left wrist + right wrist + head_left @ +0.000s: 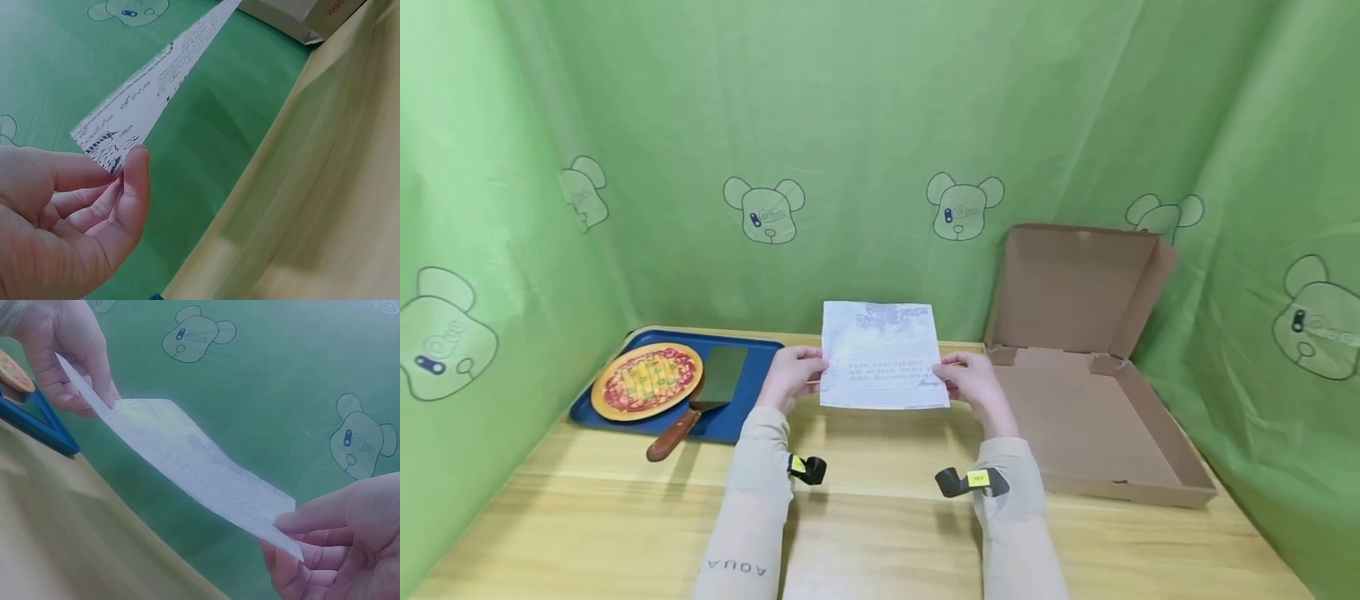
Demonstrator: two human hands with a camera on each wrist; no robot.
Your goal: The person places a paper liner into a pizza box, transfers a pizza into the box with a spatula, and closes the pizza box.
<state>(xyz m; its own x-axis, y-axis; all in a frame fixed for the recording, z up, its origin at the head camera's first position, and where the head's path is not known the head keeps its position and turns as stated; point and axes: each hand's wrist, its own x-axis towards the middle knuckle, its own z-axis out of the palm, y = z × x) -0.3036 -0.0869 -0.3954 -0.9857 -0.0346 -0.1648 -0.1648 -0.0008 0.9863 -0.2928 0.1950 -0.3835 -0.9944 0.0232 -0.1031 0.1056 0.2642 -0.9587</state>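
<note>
A white sheet of printed paper (880,354) is held up above the table between both hands. My left hand (788,377) pinches its left edge between thumb and fingers. At the opposite edge, my right hand (976,385) has the same kind of pinch. In the right wrist view the paper (200,462) sags slightly along its length. Dark print and small drawings show on the side seen in the left wrist view, where the left hand (81,219) grips a corner area.
On the left lies a blue tray (715,428) bearing a pizza (647,382) and a wooden-handled spatula (718,379), whose handle overhangs the tray's front edge. A cardboard pizza box (1075,417) stands at the right, lid raised. Green curtains enclose the wooden table (880,533).
</note>
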